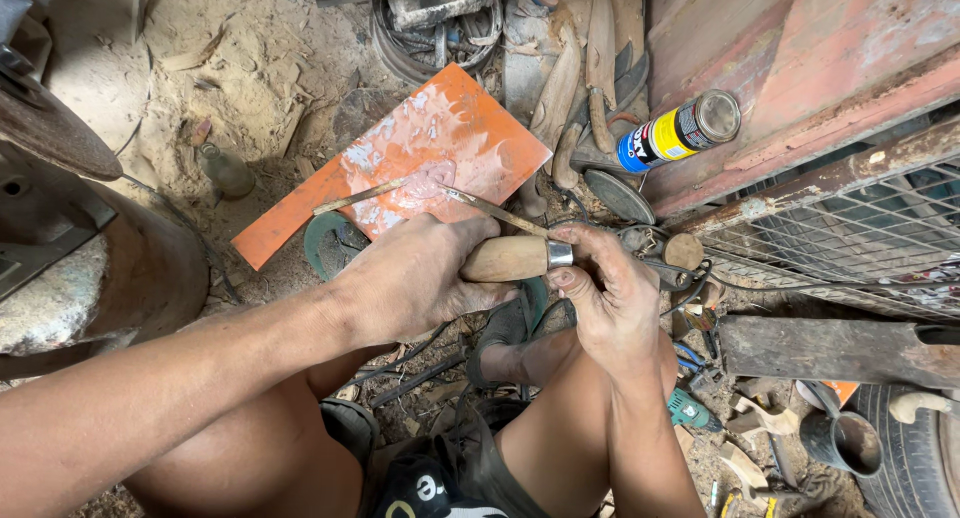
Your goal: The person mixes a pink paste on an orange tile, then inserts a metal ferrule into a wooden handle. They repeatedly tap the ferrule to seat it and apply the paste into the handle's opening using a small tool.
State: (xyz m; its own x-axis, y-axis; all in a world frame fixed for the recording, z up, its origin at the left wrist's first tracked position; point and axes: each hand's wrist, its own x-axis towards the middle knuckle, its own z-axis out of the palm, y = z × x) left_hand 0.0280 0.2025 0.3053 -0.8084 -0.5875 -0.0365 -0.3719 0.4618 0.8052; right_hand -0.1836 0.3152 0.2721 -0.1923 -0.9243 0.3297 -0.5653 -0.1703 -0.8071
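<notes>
Two hands, yours, meet on one tool just above your bent knees. Your left hand (415, 278) is wrapped round the pale rounded wooden handle (505, 259), fingers closed tight on it. Your right hand (610, 293) pinches at the shiny metal ferrule ring (560, 254) on the handle's end, fingertips curled in on it. A thin metal rod (490, 210) runs up-left from the handle, tip over the orange flat board (400, 158) w/ whitish smears, lying on the dusty ground beyond your hands.

Right of the hands, lower: small green power tool (688, 410) in the clutter, dark metal cup (842, 440) near the frame edge.

Farther out, right: cylindrical can w/ blue, yellow & black label (675, 133), lying tilted vs. the reddish metal panel (800, 68). Left, far: small dusty glass bottle (225, 170) on the dirt.
</notes>
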